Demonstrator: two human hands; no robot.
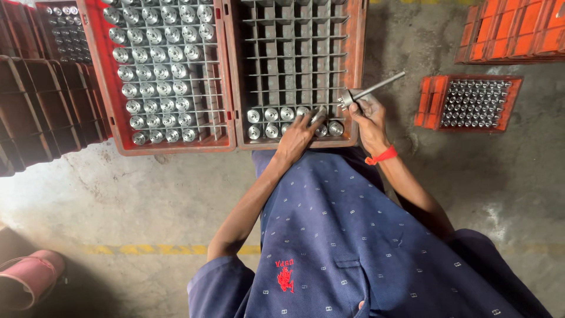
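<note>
My left hand [296,136] reaches into the near row of a red crate [355,65] with a grey grid of cells. Its fingers are closed on a shiny round metal part [318,115] at that row. Other round metal parts [271,114] fill the two nearest rows; the cells behind them are empty. My right hand [369,119], with a red band at the wrist, is at the crate's near right corner and grips a thin metal rod tool [372,91] that points up and to the right.
A second red crate [94,70] on the left is full of several shiny parts. A small orange crate [426,100] of parts sits on the concrete floor at right, stacked orange crates [512,29] behind it. Dark empty crates [35,106] stand far left, a pink object [26,277] bottom left.
</note>
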